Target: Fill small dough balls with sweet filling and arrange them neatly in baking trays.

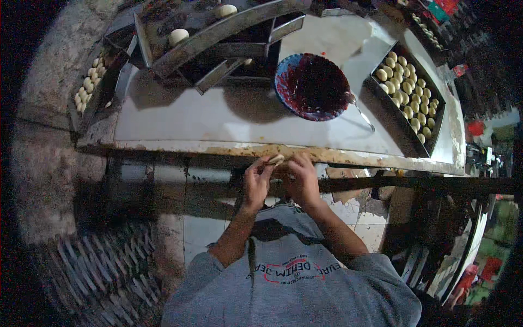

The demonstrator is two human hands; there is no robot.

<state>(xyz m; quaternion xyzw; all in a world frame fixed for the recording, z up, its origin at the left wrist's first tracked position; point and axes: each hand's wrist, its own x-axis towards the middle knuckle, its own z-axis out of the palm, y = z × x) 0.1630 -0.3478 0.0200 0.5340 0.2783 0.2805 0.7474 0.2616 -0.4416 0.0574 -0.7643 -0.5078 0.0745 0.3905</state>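
1 pale dough piece [277, 159] sits pinched in the left hand [256, 185]. The right hand [303, 179] curls beside, grip unclear; 1 blue bowl [318, 116] lies ahead, nearer it.

Both hands meet just over the near edge of a white-topped desk [207, 126]; the left hand [256, 185] pinches a small pale dough piece [277, 159], and the right hand [303, 181] is close beside it, its fingertips hard to make out. Beyond them is a blue bowl [279, 82] smeared with dark red filling, a spoon [364, 115] leaning from its right side onto the desk. To the right, a dark tray [397, 128] carries rows of pale balls [412, 90]. Far left, two pale balls [178, 36] sit on metal trays [218, 34].
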